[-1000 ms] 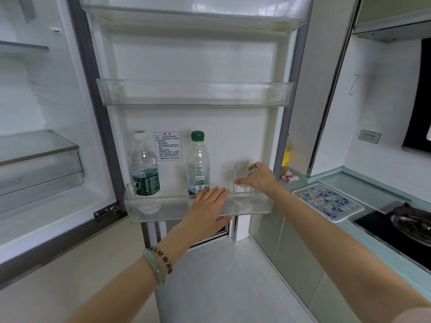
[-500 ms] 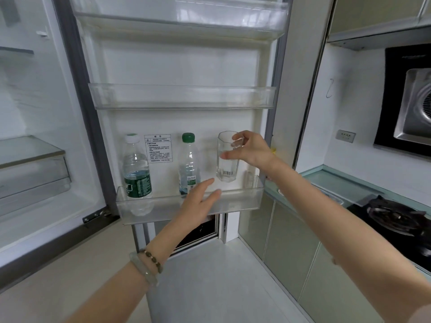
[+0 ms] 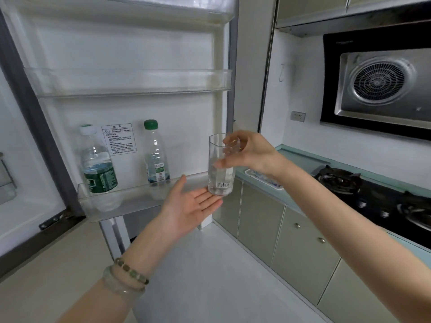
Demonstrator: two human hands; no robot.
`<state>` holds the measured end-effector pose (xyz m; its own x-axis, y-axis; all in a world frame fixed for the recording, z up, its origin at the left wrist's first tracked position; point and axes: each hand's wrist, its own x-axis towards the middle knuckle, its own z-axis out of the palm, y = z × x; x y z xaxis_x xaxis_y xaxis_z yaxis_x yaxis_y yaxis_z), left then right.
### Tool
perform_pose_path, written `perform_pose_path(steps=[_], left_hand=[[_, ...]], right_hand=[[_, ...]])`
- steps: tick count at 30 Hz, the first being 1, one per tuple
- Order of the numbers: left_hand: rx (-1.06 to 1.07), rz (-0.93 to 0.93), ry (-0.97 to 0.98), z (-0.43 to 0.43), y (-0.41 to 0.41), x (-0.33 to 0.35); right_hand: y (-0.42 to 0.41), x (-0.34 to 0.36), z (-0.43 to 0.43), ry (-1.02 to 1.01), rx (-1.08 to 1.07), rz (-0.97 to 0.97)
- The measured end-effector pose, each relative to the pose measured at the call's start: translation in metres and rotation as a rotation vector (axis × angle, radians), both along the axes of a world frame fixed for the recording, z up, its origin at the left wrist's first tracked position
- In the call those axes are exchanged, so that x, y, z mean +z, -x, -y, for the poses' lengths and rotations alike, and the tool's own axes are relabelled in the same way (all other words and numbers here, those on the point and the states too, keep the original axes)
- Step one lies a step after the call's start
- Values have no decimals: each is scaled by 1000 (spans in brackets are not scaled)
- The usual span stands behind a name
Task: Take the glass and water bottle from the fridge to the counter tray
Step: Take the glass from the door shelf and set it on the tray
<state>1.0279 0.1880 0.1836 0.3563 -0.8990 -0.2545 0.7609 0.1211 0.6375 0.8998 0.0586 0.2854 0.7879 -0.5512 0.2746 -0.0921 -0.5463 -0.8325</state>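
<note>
My right hand [image 3: 250,155] grips a clear drinking glass [image 3: 220,173] near its rim, upright, in the air beside the open fridge door's right edge. Palm up, my left hand [image 3: 189,207] lies flat under the glass base with fingers apart, touching or nearly touching it. Two water bottles stand in the lowest door shelf [image 3: 130,203]: a large white-capped bottle [image 3: 98,166] with a dark green label on the left, and a slimmer green-capped bottle [image 3: 155,157] to its right. The patterned tray [image 3: 263,179] lies on the counter, mostly hidden behind my right wrist.
The fridge door stands open with an empty middle shelf [image 3: 130,82]. A teal counter [image 3: 300,159] runs along the right wall above green cabinets [image 3: 279,231]. A black gas hob [image 3: 377,197] sits past the tray, under a range hood [image 3: 382,85].
My right hand has lifted the glass out of the lowest door shelf and carried it right, off the door. My left hand has turned palm up and come under the glass.
</note>
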Motion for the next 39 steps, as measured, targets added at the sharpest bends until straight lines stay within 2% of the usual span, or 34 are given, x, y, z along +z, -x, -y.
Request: perform_pose_path(steps=[8,22,28,39], left_hand=[[-256,-50,-13,41,30,-37],[-449,-73,-149,142,88,-67],[-460,-52,-175,210,100,-77],[-335,-96,-173,368,103,-79]], right_hand=[[60,-35,18,47,-179,-66],[132,-77,82,50,-466,-131],[141,-94,157,22,-461,-125],[130,-99,328,125,-351,-170]])
